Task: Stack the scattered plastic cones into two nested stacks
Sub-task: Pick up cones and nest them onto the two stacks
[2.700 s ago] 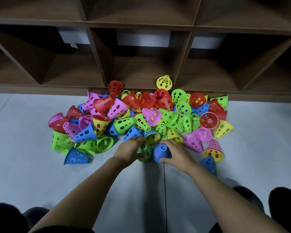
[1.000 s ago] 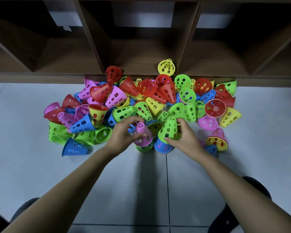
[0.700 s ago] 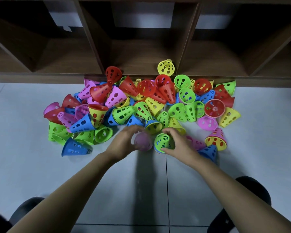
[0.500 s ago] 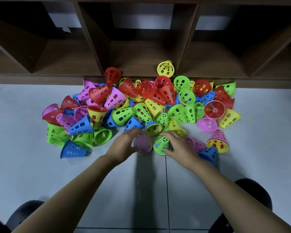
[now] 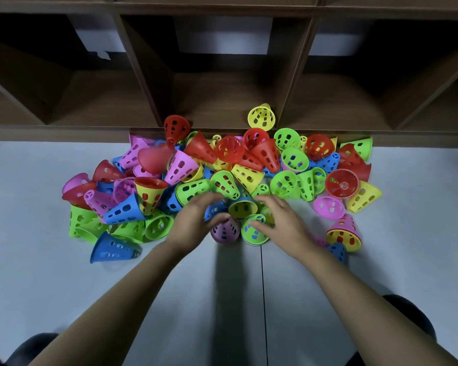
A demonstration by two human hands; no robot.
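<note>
A heap of perforated plastic cones [image 5: 222, 165] in red, green, pink, blue and yellow lies on the floor against the shelf. Two small nested stacks stand at its near edge: one with a pink cone on top [image 5: 225, 231], one with a green cone on top [image 5: 253, 233]. My left hand [image 5: 193, 223] is just behind the pink stack, fingers and thumb curled around a blue cone [image 5: 212, 208]. My right hand [image 5: 282, 220] reaches behind the green stack, covering a yellow cone [image 5: 269, 216]; its grip is hidden. A blue cone with a yellow one inside [image 5: 242, 206] lies between my hands.
A dark wooden shelf unit [image 5: 222, 101] with open compartments runs along the back; a yellow cone [image 5: 261, 117] rests on its ledge. A lone blue cone [image 5: 111, 248] lies at the left on the grey tiled floor [image 5: 236, 299]. My dark knees show at the bottom corners.
Both hands set a pink and a green cone onto the two stacks, then left them and moved forward into the heap, the left onto a blue cone.
</note>
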